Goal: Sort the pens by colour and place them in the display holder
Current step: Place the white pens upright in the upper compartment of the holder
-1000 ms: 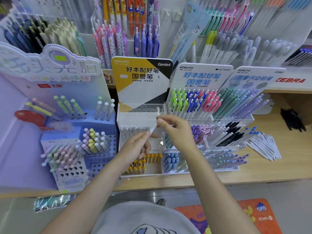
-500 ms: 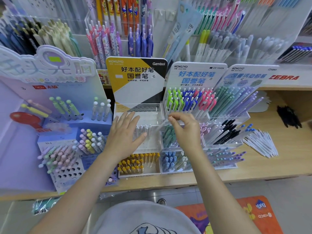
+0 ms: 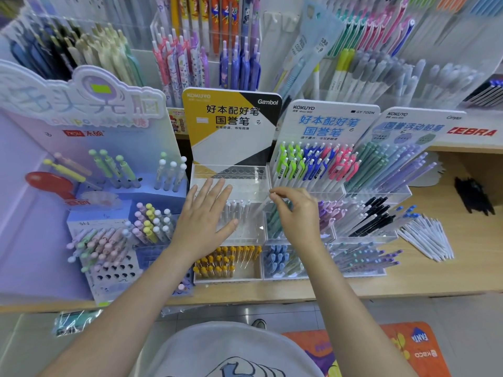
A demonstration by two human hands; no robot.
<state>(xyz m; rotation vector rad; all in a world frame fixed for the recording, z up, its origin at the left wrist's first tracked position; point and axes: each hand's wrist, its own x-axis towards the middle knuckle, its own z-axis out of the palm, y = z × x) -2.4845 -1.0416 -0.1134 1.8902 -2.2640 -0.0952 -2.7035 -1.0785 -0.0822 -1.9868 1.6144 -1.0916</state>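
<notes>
Pinching a clear pen (image 3: 261,207) in right hand (image 3: 296,213) grip, left hand (image 3: 204,219) flat (released), Kokuyo "Gambol" holder (image 3: 231,174).

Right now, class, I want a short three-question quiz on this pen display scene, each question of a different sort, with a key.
1. True or false: the left hand grips a pen.
2. Which hand pinches the white pen? A left, B right.
3. Fill in: the backboard behind the clear acrylic holder reads Gambol and ____.

Key: 1 false, its fingers lie spread and straight. 2 B, the right hand. 3 KOKUYO.
</notes>
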